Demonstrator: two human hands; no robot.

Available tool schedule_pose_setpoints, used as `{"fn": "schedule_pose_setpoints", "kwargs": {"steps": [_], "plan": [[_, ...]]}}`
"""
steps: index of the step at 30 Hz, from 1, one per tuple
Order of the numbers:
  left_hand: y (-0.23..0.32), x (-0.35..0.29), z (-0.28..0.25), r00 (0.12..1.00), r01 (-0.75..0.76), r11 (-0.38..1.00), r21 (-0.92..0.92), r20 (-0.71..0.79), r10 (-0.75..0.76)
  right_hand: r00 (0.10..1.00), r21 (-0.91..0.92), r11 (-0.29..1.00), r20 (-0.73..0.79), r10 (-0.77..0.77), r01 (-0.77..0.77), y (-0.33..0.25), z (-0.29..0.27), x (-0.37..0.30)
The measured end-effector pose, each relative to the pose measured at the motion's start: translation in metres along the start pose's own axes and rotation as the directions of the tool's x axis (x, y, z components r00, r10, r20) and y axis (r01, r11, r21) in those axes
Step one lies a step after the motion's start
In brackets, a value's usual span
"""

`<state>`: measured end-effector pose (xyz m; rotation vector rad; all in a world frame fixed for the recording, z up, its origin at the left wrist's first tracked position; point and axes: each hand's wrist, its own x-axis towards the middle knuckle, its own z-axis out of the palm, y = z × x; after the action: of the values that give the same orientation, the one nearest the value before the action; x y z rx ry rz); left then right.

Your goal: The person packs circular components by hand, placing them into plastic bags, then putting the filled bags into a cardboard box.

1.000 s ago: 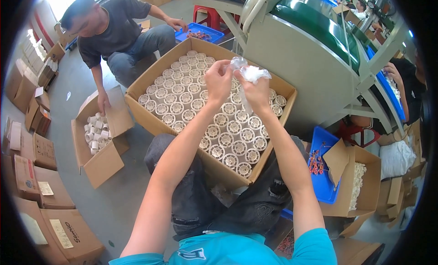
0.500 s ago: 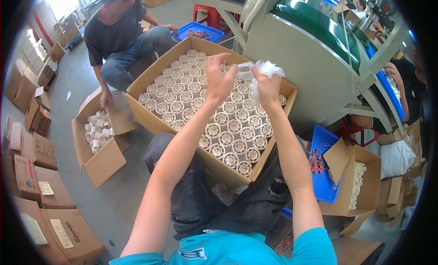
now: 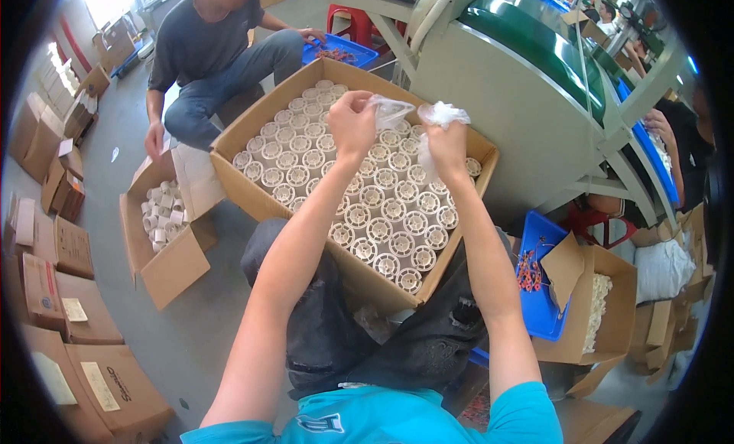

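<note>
Over a large open carton (image 3: 483,155), my left hand (image 3: 353,129) pinches the end of a thin clear plastic bag (image 3: 391,112). My right hand (image 3: 446,149) is closed around crumpled whitish plastic film (image 3: 445,113), which sticks out above the fist and hangs down beside it. Whether the two pieces of film are joined I cannot tell. Below both hands, rows of white round plastic parts (image 3: 379,230) with slotted, spoked tops fill the carton. My forearms hide some of them.
A co-worker (image 3: 202,54) squats at the far left, one hand above a smaller carton (image 3: 174,279) of white cylinders. Blue trays (image 3: 313,52) hold red parts. A green conveyor machine (image 3: 497,100) stands at the right, near a carton (image 3: 623,291) of pale pieces. Stacked boxes (image 3: 99,318) line the left.
My left hand has moved left and closed from spread fingers to a pinch on the bag, drawing the film out. My right hand stays nearly in place. The co-worker's hand has lifted from the small carton.
</note>
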<state>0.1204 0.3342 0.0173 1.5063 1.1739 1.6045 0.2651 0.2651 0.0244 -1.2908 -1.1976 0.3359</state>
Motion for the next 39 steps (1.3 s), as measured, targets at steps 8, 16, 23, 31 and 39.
{"fn": "schedule_pose_setpoints", "kwargs": {"steps": [8,16,23,31,39], "plan": [[0.012,-0.018,0.013,0.988,-0.107,0.994,0.038,0.113,0.102,0.884,0.164,0.920,0.380,0.274,-0.356,-0.031,-0.002,-0.019],[0.002,-0.015,0.016,0.917,0.339,0.895,-0.290,0.316,-0.245,0.923,0.190,0.938,0.315,0.221,-0.290,-0.010,0.017,-0.017],[-0.003,-0.011,0.012,0.886,0.450,0.847,-0.284,0.261,-0.383,0.925,0.156,0.955,0.327,0.192,-0.253,-0.020,0.016,-0.019],[0.004,-0.015,0.010,0.932,0.334,0.883,-0.331,0.257,-0.256,0.927,0.004,0.986,0.344,0.153,-0.164,-0.019,0.014,-0.017],[0.011,-0.029,0.014,0.958,-0.049,0.974,-0.222,0.266,0.108,0.889,-0.223,0.966,0.405,0.212,-0.129,-0.005,0.014,-0.013]]}}
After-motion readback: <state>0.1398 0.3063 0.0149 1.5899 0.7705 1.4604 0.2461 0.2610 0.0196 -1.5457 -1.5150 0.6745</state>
